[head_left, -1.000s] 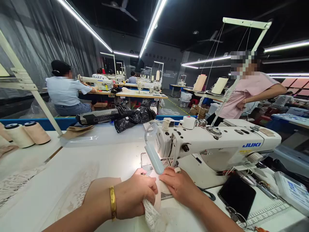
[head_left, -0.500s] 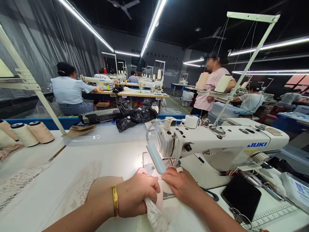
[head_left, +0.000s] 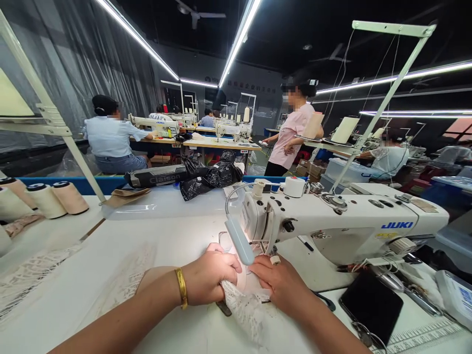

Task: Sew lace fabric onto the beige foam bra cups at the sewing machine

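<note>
At the white sewing machine [head_left: 356, 209], my left hand [head_left: 210, 275] is closed round the edge of a pale pink piece of fabric [head_left: 241, 278]. White lace [head_left: 245, 309] runs out from under its fingers and hangs down toward me. My right hand [head_left: 278, 280] lies on the right side of the cloth, its fingers stretched out flat and pointing at the needle area. A grey-blue lamp head [head_left: 239, 241] on a bendy neck hides the needle and presser foot. Part of another pink piece [head_left: 157, 278] shows behind my left wrist.
Right of my arm lie a black phone [head_left: 370, 305], keys on a ring [head_left: 363, 334], dark-handled scissors [head_left: 324, 300] and a clear ruler [head_left: 424, 337]. Lace strips [head_left: 33, 270] and thread cones [head_left: 66, 196] are on the left. Black plastic bags [head_left: 212, 177] sit behind; co-workers are beyond.
The lace below my left hand has spread out to the right, toward my right hand. Both hands remain by the needle area. The standing person in pink has moved left.
</note>
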Demonstrator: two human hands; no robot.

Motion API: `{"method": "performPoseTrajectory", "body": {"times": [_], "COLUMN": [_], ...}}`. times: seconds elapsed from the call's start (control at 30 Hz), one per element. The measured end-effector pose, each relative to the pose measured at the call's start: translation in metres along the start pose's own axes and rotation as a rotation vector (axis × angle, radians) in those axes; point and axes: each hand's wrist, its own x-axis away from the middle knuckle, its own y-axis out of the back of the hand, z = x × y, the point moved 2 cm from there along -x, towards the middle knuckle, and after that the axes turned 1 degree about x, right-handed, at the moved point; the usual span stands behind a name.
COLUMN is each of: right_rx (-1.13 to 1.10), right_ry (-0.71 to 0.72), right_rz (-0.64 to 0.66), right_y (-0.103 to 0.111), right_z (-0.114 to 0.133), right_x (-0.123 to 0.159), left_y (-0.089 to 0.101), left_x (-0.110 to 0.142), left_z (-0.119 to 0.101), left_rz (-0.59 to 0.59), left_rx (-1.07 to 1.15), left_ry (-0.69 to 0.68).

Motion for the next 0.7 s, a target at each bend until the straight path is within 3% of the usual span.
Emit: {"method": "performPoseTrajectory", "body": {"times": [0.17,0.33,0.7], "right_rx": [-0.148,-0.264,-0.158], "right_ry": [0.144,0.311,0.207], "right_rz": [-0.036,0.039,-0.005], "right_y": [0.011,0.024,0.014], "right_z": [0.011,0.029,0.020], "right_x": [0.000,0.000,0.002], "left_y": [0.002,0.001,-0.009], "left_x": [0.001,0.004,-0.004], "left_z": [-0.004,-0.012,-0.008], "left_rz": [-0.065,-0.068,-0.167], "left_rx": [-0.081,-0.202,-0.466], "left_ry": [-0.054,-0.145,-0.188]}}
